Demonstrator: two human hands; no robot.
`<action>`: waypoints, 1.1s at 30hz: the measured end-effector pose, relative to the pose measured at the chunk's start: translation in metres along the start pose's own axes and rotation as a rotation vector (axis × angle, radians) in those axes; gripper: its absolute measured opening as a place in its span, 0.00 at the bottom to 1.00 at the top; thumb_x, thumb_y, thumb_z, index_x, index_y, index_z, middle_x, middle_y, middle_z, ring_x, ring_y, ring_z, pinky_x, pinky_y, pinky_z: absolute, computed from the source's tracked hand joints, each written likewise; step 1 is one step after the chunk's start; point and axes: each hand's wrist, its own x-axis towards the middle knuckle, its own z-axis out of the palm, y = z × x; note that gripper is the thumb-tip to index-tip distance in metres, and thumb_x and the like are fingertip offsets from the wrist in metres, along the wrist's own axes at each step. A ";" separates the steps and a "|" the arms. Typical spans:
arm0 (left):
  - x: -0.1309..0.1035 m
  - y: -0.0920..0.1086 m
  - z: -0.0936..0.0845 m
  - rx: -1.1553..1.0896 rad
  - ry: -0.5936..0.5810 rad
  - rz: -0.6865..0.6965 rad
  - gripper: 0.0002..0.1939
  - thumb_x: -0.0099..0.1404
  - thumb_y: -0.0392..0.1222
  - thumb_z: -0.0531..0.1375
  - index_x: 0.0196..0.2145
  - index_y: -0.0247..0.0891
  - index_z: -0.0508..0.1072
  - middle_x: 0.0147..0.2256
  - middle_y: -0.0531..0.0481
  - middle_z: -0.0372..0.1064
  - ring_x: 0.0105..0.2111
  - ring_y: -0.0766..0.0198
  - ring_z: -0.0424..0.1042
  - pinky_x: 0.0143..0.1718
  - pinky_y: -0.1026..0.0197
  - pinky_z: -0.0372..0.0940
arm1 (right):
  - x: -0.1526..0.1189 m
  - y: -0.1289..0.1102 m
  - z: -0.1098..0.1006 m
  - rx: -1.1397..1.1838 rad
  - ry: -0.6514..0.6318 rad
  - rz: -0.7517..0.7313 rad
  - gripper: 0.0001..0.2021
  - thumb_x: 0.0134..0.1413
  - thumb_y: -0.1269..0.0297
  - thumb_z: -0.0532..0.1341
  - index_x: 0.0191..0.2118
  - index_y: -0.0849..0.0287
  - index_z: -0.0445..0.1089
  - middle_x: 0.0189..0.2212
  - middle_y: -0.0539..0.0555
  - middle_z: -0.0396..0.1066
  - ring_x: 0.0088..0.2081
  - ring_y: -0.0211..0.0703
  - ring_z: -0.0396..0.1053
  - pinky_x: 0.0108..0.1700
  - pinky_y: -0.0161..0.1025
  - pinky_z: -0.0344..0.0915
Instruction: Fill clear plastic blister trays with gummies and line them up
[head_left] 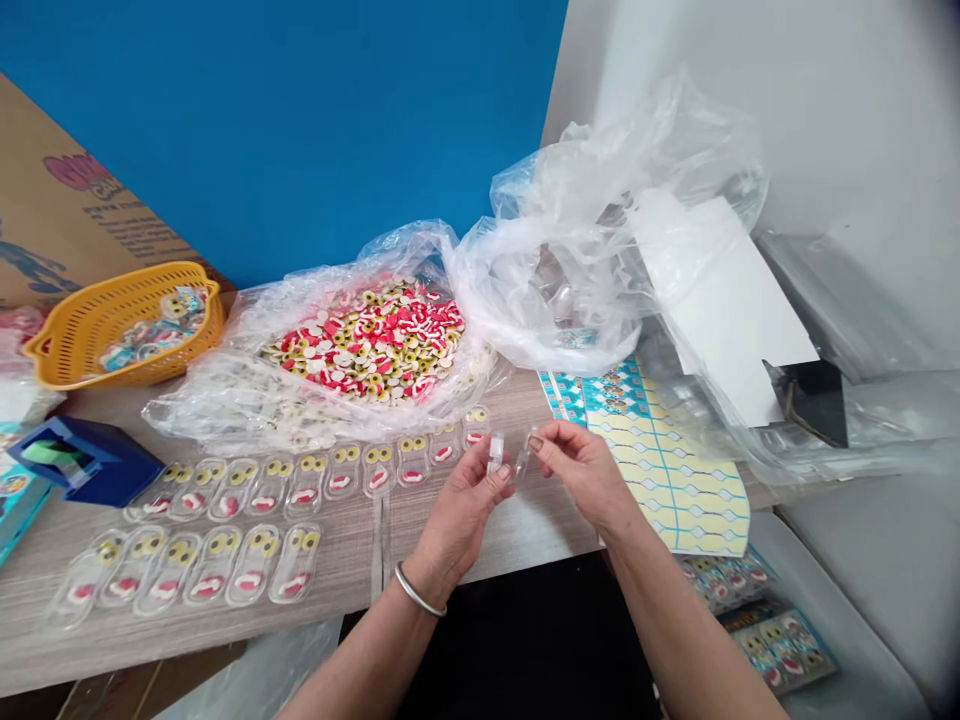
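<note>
My left hand, with a silver bangle on its wrist, pinches a small clear plastic piece near the table's front edge. Just to its right, my right hand holds another clear plastic piece between thumb and fingers. The two pieces are close together but apart. Left of my hands, clear trays stand in two rows, with yellow eye pieces and red-and-white mouth pieces in them. Behind the rows, an open plastic bag holds a heap of such small pieces.
A yellow basket and a blue tape dispenser are on the left. Crumpled clear bags and a white card lie at the back right. Yellow and blue sticker sheets reach the front edge beside my right forearm.
</note>
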 end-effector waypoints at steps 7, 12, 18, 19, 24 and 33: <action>0.004 -0.003 0.003 0.070 0.065 0.031 0.37 0.46 0.45 0.78 0.54 0.44 0.74 0.46 0.46 0.72 0.47 0.57 0.72 0.49 0.55 0.64 | 0.016 0.003 -0.007 -0.152 -0.009 -0.033 0.14 0.48 0.51 0.69 0.28 0.58 0.73 0.23 0.50 0.71 0.26 0.40 0.64 0.30 0.38 0.60; 0.003 -0.003 0.006 0.023 -0.014 0.045 0.31 0.51 0.43 0.76 0.53 0.43 0.75 0.48 0.46 0.73 0.48 0.59 0.70 0.51 0.55 0.64 | 0.000 0.012 0.007 -0.059 -0.235 -0.014 0.10 0.56 0.56 0.64 0.32 0.58 0.75 0.29 0.51 0.75 0.31 0.40 0.68 0.35 0.38 0.64; 0.003 -0.001 0.008 -0.153 -0.075 -0.023 0.17 0.57 0.40 0.72 0.44 0.40 0.77 0.45 0.48 0.73 0.45 0.60 0.72 0.51 0.53 0.67 | -0.004 0.012 0.007 -0.024 -0.207 -0.005 0.11 0.55 0.55 0.65 0.31 0.58 0.73 0.26 0.49 0.71 0.29 0.39 0.66 0.33 0.37 0.63; 0.003 -0.001 0.008 -0.166 -0.060 -0.031 0.16 0.57 0.39 0.71 0.44 0.40 0.77 0.45 0.47 0.74 0.45 0.60 0.72 0.50 0.53 0.68 | -0.004 0.010 0.006 -0.022 -0.199 -0.002 0.11 0.55 0.55 0.65 0.31 0.58 0.73 0.26 0.50 0.71 0.29 0.39 0.66 0.33 0.37 0.63; 0.003 0.001 0.005 -0.115 0.041 -0.032 0.22 0.54 0.40 0.74 0.46 0.40 0.75 0.45 0.46 0.74 0.45 0.59 0.74 0.48 0.55 0.68 | 0.011 0.003 -0.006 -0.045 -0.043 -0.029 0.15 0.49 0.50 0.68 0.29 0.58 0.73 0.24 0.49 0.70 0.26 0.38 0.63 0.31 0.37 0.62; 0.005 -0.005 0.006 -0.054 0.026 0.012 0.29 0.50 0.39 0.76 0.49 0.42 0.75 0.43 0.48 0.74 0.46 0.60 0.73 0.52 0.54 0.65 | 0.011 0.005 0.000 -0.102 -0.190 0.001 0.12 0.50 0.53 0.67 0.32 0.58 0.76 0.28 0.52 0.75 0.29 0.42 0.68 0.34 0.39 0.64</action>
